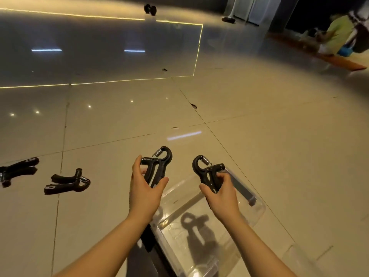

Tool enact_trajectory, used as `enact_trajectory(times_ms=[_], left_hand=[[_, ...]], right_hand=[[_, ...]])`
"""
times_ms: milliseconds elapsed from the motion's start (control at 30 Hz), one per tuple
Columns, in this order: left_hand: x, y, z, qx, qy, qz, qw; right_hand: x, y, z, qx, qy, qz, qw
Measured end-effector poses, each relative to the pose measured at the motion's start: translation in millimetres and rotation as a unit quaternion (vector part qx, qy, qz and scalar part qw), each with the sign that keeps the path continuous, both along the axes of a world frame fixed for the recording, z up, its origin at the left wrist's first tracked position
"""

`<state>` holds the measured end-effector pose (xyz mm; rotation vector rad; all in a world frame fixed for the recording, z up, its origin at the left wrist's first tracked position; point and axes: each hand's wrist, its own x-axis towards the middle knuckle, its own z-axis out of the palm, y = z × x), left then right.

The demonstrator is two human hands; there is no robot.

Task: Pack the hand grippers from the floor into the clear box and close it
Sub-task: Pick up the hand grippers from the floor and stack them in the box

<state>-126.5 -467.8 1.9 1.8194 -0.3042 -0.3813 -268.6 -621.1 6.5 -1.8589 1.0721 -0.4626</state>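
Observation:
My left hand [144, 192] holds a black hand gripper [159, 164] by its handles, spring end pointing up. My right hand [221, 193] holds a second black hand gripper [207, 172] the same way. Both are raised above the clear box [257, 206], which lies open on the tiled floor beneath my hands; the grippers' shadows fall on its bottom. Two more black hand grippers lie on the floor to the left, one [66, 183] nearer and one [17, 170] at the frame's left edge.
Glossy beige floor tiles spread all around. A dark reflective panel [99, 48] with a lit edge stands at the back left. A person in a green top [337, 37] crouches at the far right by an orange mat. Small dark objects [150, 9] sit far back.

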Motion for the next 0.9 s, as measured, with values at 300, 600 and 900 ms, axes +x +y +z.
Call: enact_trajectory(times_ms=[300, 600, 900], left_hand=[[33, 36, -39, -0.017, 0.129, 0.054, 0.99], [60, 60, -45, -0.119, 0.19, 0.115, 0.968], [67, 107, -36, -0.082, 0.1, 0.199, 0.972]], right_hand=[[87, 28, -46, 0.117, 0.006, 0.077, 0.99], [171, 81, -47, 0.248, -0.077, 0.119, 0.959], [197, 117, -37, 0.245, -0.055, 0.223, 0.942]])
